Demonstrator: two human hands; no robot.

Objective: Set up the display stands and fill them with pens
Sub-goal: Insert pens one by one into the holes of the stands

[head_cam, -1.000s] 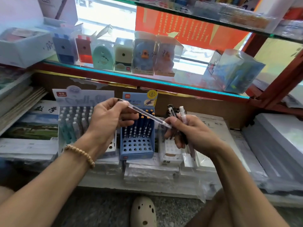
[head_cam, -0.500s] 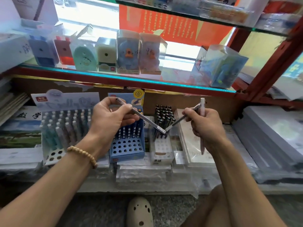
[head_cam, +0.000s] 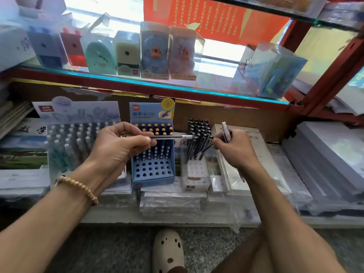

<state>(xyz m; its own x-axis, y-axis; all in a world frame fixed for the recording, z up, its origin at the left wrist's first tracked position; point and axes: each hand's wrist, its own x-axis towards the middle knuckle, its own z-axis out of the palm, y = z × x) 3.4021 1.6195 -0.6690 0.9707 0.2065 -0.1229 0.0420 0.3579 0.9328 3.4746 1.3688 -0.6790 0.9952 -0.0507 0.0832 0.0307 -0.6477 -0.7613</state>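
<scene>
1. You had three stands upright on the low shelf across the middle of the frame, so setting up looked done, as far as could be seen.
2. The pale stand (head_cam: 65,142), left of centre, looked nearly full of light-capped pens; your left wrist hid its lower right corner, so I could not tell whether any holes were free there.
3. The blue stand (head_cam: 152,154), at centre, was only part filled: orange-tipped pens stood in its back rows and the front rows of holes were bare.
4. The white stand (head_cam: 195,170), just right of the blue stand, held a tight cluster of black pens (head_cam: 198,138) at the back, with a few front holes showing open.
5. Your left hand (head_cam: 118,150) pinched a clear pen (head_cam: 169,137) between thumb and fingertips, held level above the blue stand, its far end reaching toward the black pens.
6. Your right hand (head_cam: 234,148), right of centre, had its fingers curled round a white pen (head_cam: 226,131) standing upright from the fist, plus at least one dark pen pointing left; the exact count was hidden.
7. Judging by that, you were well along: what remained was seating the pens in hand and filling the blue stand's front rows, with the white stand's open holes after.
</scene>
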